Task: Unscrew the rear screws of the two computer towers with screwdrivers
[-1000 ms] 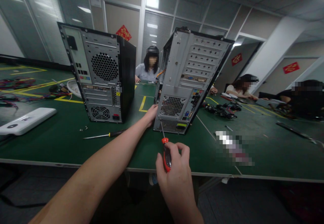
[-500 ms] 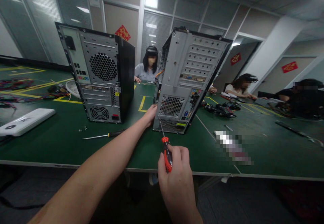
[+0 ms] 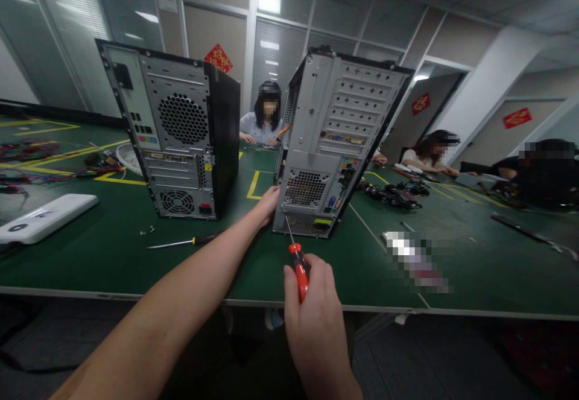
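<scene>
My right hand [image 3: 314, 309] is closed around the red-and-black handle of a screwdriver [image 3: 301, 276]. The screwdriver's tip meets the lower left of the back panel on the right computer case [image 3: 312, 116], which stands upright. Against that case's lower left side rests my left hand [image 3: 269, 206]; its fingers are hidden behind the edge. A second computer case [image 3: 181, 74], with a black side panel, stands to the left. Lying in front of it is another screwdriver [image 3: 174, 244] with a yellow-and-black handle, partly covered by my left forearm.
Small metal bits [image 3: 147, 230] lie near the loose screwdriver. A white power bank [image 3: 49, 218] and cable bundles [image 3: 27, 152] are at left. Black cables [image 3: 393, 195] and a blurred-out item [image 3: 414, 261] lie right. Several people sit across the green table [image 3: 362, 267].
My right hand has turned the screwdriver handle slightly, its grip shifting a little, with the tip at the same spot. Opposite, a person's hands have moved closer together on the table.
</scene>
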Available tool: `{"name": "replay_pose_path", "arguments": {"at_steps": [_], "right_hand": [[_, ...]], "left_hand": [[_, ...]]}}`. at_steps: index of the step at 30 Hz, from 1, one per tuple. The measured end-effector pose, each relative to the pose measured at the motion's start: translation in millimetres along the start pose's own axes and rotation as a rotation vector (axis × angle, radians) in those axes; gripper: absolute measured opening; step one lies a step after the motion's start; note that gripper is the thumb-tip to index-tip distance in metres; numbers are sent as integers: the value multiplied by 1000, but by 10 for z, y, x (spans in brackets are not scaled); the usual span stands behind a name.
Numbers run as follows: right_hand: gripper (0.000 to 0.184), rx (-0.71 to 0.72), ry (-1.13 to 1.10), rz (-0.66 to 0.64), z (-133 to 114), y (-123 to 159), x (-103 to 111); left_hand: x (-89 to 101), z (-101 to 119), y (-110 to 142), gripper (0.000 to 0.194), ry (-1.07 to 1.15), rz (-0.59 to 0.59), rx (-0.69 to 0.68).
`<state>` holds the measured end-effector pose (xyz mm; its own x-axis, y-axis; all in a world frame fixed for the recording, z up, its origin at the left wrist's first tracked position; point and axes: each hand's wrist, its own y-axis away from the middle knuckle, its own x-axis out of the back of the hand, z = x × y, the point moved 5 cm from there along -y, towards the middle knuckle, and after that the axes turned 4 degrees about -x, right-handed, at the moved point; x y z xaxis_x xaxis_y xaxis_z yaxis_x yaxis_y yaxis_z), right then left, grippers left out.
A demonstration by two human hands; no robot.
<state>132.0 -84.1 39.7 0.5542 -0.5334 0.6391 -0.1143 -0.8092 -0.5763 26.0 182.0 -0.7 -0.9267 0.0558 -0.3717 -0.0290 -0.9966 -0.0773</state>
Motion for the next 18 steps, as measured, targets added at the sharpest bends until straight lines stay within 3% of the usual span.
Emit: {"name": "replay_pose_path", "arguments": {"at_steps": [18], "right_hand": [[20, 4, -60, 43, -56, 26, 27]], "left_hand": [[-20, 42, 46, 43, -2, 5, -1]]}}
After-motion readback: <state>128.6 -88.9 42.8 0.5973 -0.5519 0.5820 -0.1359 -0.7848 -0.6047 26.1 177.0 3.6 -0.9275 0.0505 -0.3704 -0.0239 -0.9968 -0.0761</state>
